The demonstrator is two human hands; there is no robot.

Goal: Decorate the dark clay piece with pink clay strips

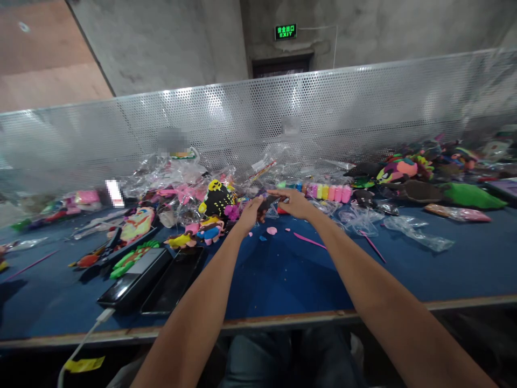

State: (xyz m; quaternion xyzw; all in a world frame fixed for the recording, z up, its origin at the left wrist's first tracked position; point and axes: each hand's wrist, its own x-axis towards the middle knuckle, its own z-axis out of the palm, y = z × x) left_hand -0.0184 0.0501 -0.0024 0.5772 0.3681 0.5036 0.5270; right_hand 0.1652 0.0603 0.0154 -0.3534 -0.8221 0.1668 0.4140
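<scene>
Both arms stretch forward over the blue table, and the hands meet in the middle. My left hand (251,213) is closed on a small dark piece (267,203), whose kind I cannot make out. Against the same piece, my right hand (294,203) curls its fingers and thumb from the other side. Just below the hands lie a flat pink clay bit (272,231), a small blue scrap (263,238) and a pink modelling tool (309,240). To the left of my left hand stands a black clay figure with yellow spots (218,202).
Two dark phone-like devices (173,283) lie front left, one with a white cable (86,334). Colourful clay strips (329,192) sit behind my right hand. Clear plastic bags (420,229) and clay figures (398,170) crowd the right. A perforated metal screen (242,118) borders the back.
</scene>
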